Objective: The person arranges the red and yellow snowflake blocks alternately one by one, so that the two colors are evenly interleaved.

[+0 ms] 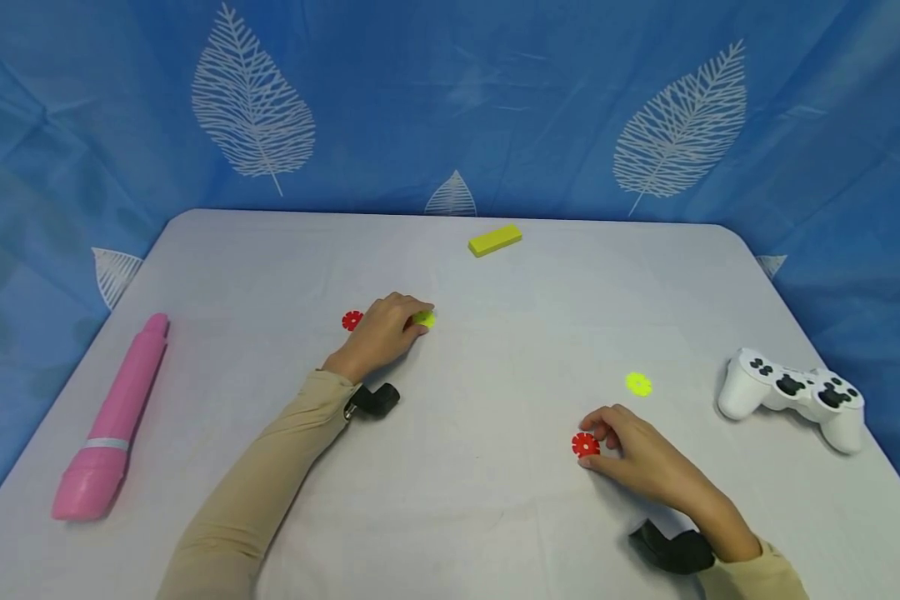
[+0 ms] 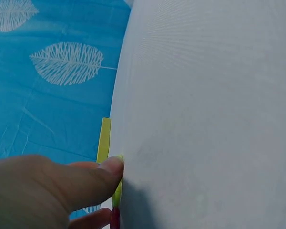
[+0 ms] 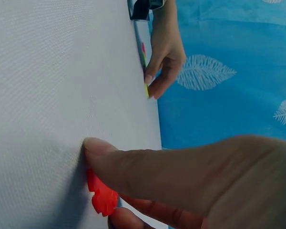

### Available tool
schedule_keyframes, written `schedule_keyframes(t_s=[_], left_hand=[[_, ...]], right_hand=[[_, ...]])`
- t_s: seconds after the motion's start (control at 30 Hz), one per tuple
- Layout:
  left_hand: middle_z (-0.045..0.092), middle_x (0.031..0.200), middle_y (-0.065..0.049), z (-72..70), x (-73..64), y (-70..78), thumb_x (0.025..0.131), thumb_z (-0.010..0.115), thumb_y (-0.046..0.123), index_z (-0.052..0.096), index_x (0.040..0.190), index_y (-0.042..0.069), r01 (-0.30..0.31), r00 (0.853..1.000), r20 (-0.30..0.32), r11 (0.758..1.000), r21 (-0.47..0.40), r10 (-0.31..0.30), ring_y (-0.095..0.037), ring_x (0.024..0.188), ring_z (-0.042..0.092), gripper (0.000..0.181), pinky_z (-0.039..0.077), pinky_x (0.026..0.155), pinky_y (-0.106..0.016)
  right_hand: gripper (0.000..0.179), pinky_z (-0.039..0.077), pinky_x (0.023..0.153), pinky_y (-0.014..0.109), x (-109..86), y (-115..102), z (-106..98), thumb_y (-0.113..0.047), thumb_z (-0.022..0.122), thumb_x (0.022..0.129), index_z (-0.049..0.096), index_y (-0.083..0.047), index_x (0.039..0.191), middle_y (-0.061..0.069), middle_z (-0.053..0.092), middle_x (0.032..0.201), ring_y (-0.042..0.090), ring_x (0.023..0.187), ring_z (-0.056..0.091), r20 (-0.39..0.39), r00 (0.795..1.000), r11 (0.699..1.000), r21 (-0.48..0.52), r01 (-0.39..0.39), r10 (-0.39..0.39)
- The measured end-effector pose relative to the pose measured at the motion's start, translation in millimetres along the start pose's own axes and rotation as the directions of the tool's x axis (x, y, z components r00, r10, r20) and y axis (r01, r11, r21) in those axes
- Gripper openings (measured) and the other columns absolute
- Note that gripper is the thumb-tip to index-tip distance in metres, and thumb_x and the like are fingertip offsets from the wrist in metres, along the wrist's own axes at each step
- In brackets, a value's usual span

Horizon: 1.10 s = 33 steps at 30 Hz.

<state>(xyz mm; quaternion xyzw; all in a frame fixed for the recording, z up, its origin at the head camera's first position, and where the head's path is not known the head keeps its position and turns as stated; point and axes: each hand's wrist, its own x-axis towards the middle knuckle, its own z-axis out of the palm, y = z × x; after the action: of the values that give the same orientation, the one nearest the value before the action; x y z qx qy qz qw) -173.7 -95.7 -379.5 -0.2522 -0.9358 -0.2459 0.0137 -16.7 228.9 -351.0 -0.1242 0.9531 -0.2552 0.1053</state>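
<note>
Right hand (image 1: 633, 457): thumb and forefinger are curled about a red disc (image 1: 581, 443), appearing to pinch it by opposite edges; how firm the hold is cannot be told. The disc is on or just above the surface (image 1: 480, 517), on the person's right. Left hand (image 1: 385, 327): thumb and forefinger pinch a yellow-green disc (image 1: 426, 318) farther up the surface, left of centre. A second red disc (image 1: 352, 320) lies just beside this hand, on its wrist side.

Risks, in my judgement: either held disc could slip or flick away, since the pieces look thin and the grip takes in little more than the rim. Uneven pressure from thumb and forefinger could tilt the right-hand disc. A low backward sweep of the left hand could knock the neighbouring red disc aside. The loose yellow-green disc (image 1: 639, 384), near the right hand, could be brushed if that hand strayed forward.

Condition: the right-hand disc is bright red, flat and round, notched around its rim, with a pale spot at its centre. The left-hand piece is vivid yellow-green and largely covered by the fingers; its full outline cannot be verified. No damage is discernible at this range.
</note>
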Motion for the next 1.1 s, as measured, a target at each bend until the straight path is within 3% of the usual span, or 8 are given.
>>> schedule_keyframes(t_s=[0.53,0.67,0.87,1.1], left_hand=[[0.064,0.115,-0.007,1.2,-0.2,-1.4,0.083,0.065,0.015,0.062,0.116,0.007,-0.019,1.000,-0.014,1.000,-0.003,0.019,-0.023,0.106,0.057,0.034,0.044,0.093,-0.038],[0.064,0.114,-0.008,1.8,-0.3,-2.0,0.083,0.065,0.014,0.062,0.116,0.007,-0.020,1.000,-0.019,1.000,-0.005,0.020,-0.023,0.106,0.057,0.033,0.044,0.093,-0.037],[0.065,0.112,-0.007,1.8,-1.1,-1.7,0.083,0.064,0.012,0.064,0.113,0.009,-0.015,1.000,-0.006,1.000,-0.004,0.015,-0.023,0.104,0.056,0.029,0.044,0.091,-0.037],[0.064,0.112,-0.007,2.2,-2.4,-1.9,0.084,0.063,0.012,0.068,0.107,0.013,-0.048,0.999,-0.001,0.998,0.027,0.048,-0.023,0.102,0.055,0.024,0.045,0.087,-0.038]], right_hand=[[0.028,0.039,0.060,0.018,-1.0,-6.7,4.2,-0.008,0.074,0.070,0.055,-0.013,0.089,-0.006,0.052,0.077,0.001,0.068,0.045,-0.031,1.000,0.996,0.084,0.006,-0.004],[0.027,0.040,0.058,0.018,-1.7,-7.8,5.4,-0.007,0.073,0.072,0.057,-0.013,0.092,-0.007,0.053,0.075,-0.002,0.065,0.044,-0.031,0.999,0.994,0.106,0.037,-0.034],[0.033,0.040,0.057,0.017,-4.1,-6.5,11.0,-0.004,0.072,0.073,0.061,-0.016,0.102,-0.008,0.057,0.087,-0.004,0.068,0.042,-0.067,0.988,0.985,0.089,0.147,-0.142],[0.038,0.038,0.057,0.016,-6.9,-8.4,14.1,0.000,0.070,0.073,0.063,-0.021,0.103,-0.011,0.056,0.087,-0.004,0.069,0.040,-0.074,0.983,0.982,0.077,0.173,-0.168]])
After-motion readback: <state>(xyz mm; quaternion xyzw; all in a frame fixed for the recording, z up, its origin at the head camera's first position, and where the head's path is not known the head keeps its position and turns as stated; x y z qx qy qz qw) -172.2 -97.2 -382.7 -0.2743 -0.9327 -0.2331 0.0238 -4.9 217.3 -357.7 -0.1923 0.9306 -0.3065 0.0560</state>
